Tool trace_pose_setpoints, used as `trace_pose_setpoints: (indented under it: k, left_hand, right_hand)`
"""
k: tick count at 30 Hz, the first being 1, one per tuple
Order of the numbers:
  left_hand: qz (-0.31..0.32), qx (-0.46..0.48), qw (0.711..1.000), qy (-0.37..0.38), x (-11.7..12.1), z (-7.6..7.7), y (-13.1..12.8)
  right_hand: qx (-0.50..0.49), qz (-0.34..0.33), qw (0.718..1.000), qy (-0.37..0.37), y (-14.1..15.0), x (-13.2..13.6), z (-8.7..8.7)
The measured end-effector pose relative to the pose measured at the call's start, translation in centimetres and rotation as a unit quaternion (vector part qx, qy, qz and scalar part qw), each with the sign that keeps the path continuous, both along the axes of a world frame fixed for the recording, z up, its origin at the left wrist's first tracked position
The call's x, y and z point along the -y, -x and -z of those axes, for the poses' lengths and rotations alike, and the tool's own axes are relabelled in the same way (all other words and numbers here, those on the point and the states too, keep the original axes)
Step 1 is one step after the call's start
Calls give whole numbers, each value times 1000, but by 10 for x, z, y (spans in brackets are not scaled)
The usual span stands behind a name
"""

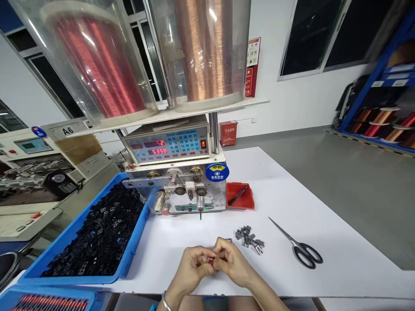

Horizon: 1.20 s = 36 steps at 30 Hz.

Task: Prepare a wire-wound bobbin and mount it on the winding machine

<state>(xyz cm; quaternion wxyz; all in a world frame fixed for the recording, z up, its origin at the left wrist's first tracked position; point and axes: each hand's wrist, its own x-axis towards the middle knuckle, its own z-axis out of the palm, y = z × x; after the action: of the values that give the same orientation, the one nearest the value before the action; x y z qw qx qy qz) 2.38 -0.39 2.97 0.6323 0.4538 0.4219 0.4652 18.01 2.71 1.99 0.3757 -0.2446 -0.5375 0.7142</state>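
Hands point(193, 268) point(234, 265) pinch a red piece point(211, 260) near table's edge point(298, 294).

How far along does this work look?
Likely done: red-striped pieces lined up in the lower blue tray. In hand: a small red part between left hand and right hand. Apparently left: black parts heaped in the bigger blue bin; the loose grey pieces' stage is unclear.
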Motion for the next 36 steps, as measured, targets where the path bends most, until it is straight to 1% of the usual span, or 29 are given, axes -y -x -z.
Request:
trace_pose_setpoints:
  k: [2, 5, 8, 11, 14, 17, 21, 23, 25, 29, 32, 34, 36]
  left_hand:
    - [-5, 54, 999, 8, -4, 2, -3]
    - [-34, 90, 995, 40, -9, 10, -9]
    - [-71, 49, 994, 72, -12, 19, -16]
    - [-107, 10, 993, 51, -12, 23, -22]
    - [-123, -20, 992, 30, -12, 21, -28]
    - [-142, -36, 989, 23, -11, 14, -35]
    - [-170, 17, 983, 64, -7, 4, -42]
    - [-165, 39, 982, 82, -6, -1, -44]
    - [-149, 44, 984, 88, -7, -6, -43]
    - [-109, 48, 987, 107, -11, -15, -37]
    - [-82, 33, 989, 118, -12, -17, -33]
    - [-79, 10, 989, 127, -12, -17, -32]
    - [-84, -10, 989, 121, -12, -16, -32]
  right_hand:
    - [16, 18, 1000, -15, -3, 1, 1]
    - [86, 104, 987, -81, -5, 3, 7]
    - [115, 168, 975, -90, -5, 5, 19]
    - [117, 207, 967, -92, -5, 7, 30]
    - [130, 237, 957, -105, -5, 10, 35]
    - [151, 268, 944, -118, -6, 12, 33]
    - [180, 319, 914, -172, -7, 12, 24]
    - [184, 328, 908, -185, -7, 11, 21]
    - [185, 324, 908, -190, -8, 10, 21]
    - [176, 313, 914, -190, -8, 8, 30]
    - [176, 306, 915, -197, -9, 7, 35]
    - [181, 292, 917, -204, -11, 6, 31]
    - [176, 272, 923, -209, -14, 5, 20]
